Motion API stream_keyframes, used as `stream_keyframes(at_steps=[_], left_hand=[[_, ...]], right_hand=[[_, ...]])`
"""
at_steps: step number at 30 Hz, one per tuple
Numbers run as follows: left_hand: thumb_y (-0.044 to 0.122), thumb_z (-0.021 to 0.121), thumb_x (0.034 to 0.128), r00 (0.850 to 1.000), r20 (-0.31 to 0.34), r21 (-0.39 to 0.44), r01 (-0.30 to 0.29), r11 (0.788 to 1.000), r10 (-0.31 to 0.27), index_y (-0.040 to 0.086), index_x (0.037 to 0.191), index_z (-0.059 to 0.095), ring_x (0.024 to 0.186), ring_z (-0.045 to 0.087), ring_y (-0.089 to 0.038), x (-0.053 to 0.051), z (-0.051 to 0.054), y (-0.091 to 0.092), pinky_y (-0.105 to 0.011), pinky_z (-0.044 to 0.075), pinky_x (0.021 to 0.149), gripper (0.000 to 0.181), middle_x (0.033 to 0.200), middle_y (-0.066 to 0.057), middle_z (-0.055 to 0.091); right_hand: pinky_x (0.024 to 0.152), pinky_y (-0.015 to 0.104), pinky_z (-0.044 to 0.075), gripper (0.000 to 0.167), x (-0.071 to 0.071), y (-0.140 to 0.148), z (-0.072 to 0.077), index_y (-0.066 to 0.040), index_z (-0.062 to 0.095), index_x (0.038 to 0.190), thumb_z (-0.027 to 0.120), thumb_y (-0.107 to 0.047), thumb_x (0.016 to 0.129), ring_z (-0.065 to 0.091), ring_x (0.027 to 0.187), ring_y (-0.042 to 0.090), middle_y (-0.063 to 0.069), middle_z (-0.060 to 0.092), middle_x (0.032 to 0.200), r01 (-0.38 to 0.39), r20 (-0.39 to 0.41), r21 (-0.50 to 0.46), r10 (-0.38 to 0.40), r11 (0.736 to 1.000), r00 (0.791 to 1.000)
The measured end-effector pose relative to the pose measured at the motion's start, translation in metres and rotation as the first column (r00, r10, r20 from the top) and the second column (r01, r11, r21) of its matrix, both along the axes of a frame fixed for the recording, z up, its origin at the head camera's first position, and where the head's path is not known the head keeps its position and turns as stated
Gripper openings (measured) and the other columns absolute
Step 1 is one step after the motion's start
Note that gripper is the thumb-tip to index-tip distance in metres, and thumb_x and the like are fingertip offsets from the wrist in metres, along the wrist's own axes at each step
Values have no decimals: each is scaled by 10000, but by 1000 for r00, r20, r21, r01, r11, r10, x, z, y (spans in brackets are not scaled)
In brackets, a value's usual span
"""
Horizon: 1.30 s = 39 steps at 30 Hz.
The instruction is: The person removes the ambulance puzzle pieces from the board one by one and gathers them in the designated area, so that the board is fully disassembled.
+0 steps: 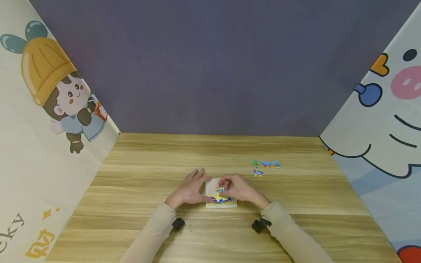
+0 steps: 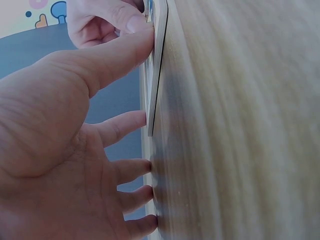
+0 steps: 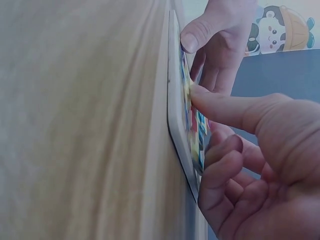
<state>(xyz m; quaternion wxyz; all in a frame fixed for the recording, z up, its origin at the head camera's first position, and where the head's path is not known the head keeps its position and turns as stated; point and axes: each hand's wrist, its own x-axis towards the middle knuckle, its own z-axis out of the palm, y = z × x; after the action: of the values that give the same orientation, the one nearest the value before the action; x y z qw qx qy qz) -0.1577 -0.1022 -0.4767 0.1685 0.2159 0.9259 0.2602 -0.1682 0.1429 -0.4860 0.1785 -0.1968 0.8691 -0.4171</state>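
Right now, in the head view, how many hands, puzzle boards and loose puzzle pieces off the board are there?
Hands: 2, the left hand and right hand
Puzzle board: 1
Loose puzzle pieces: 4, as far as their small size shows
Total: 7

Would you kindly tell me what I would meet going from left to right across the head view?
Printed cartoon figure in an orange cap, left hand, puzzle board, right hand, loose puzzle pieces, printed pink snout.
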Motion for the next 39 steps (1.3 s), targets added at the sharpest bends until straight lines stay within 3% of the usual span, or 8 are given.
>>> stream_keyframes(at_steps=[6,12,20,28,39], left_hand=[[471,847,880,1000,-2,-5,-4,1000,4,162,1569,520,1647,134,-458,0,3,1,-641,97,1342,824,1766,-222,210],[462,845,885,1000,5,-5,-8,1000,8,162,1570,519,1651,126,-449,1,5,1,-632,92,1346,816,1767,-218,211],[475,845,883,1000,2,-12,-9,1000,9,167,1571,518,1651,128,-450,1,4,0,-628,94,1347,822,1768,-214,210],[473,845,887,1000,4,-19,-11,1000,11,173,1576,515,1655,123,-440,1,4,0,-623,93,1349,821,1772,-204,205],[486,840,884,1000,5,-16,-10,1000,11,176,1574,516,1653,129,-441,1,3,0,-620,98,1349,823,1771,-204,208]], right_hand=[[741,246,500,277,2,0,1,-185,734,1071,899,-190,849,585,879,134,-31,679,982,24,-70,21,-22,999,997],[680,247,498,275,3,2,0,-166,738,1094,880,-152,858,578,796,129,-22,715,1065,-11,-73,27,13,1000,997],[735,246,500,370,3,3,1,-100,758,1205,876,-170,862,589,876,132,-4,709,1059,-19,-68,49,23,999,997],[742,255,490,380,4,1,3,-105,761,1222,877,-186,869,567,866,131,-13,693,1065,-10,-65,92,16,996,998],[656,228,472,321,3,3,-1,-111,700,1160,864,-127,886,563,784,146,10,649,930,-26,-19,18,26,999,999]])
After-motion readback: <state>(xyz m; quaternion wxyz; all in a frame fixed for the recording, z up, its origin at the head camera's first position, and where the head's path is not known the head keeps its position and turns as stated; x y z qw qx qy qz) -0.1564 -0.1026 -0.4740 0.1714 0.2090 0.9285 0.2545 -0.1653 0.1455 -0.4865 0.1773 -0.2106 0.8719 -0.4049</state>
